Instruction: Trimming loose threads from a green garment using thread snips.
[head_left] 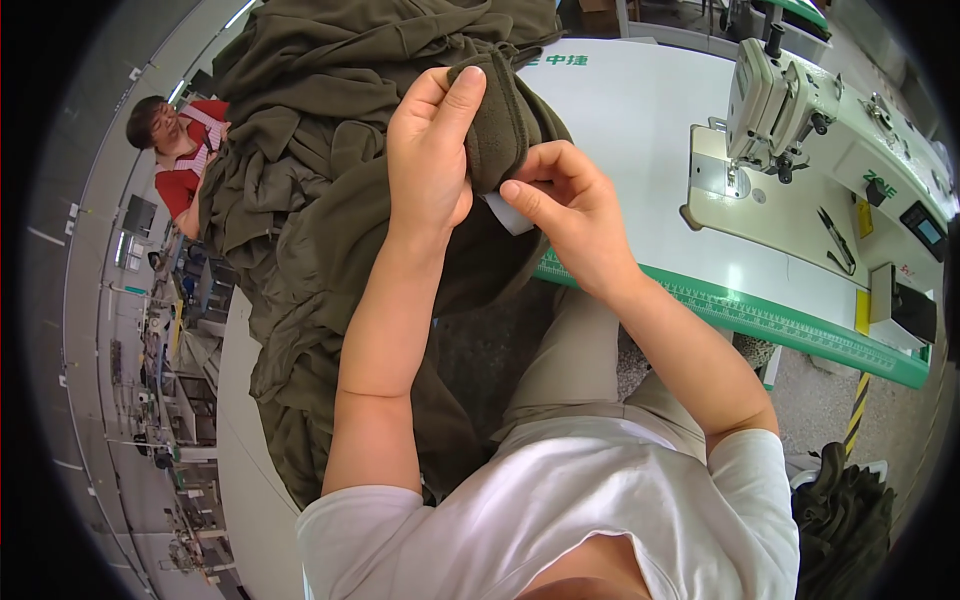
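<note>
My left hand (428, 160) is closed on the folded, stitched edge of an olive-green fleece garment (498, 125), its thumb pressed on top near the seam. Just below that edge, my right hand (578, 215) pinches a small white tag (510, 214) between thumb and fingers; part of the tag is hidden behind the thumb. The right fingertips also touch the garment's edge. The rest of the fleece hangs below both hands, over my lap and the table's front edge.
A large heap of olive fleece (290, 120) covers the left side. On the white table (640, 110) to the right stands a sewing machine (770, 110), with black thread snips (838, 242) beside it. Dark garments (845, 520) lie at lower right. Another person (185, 150) is at far left.
</note>
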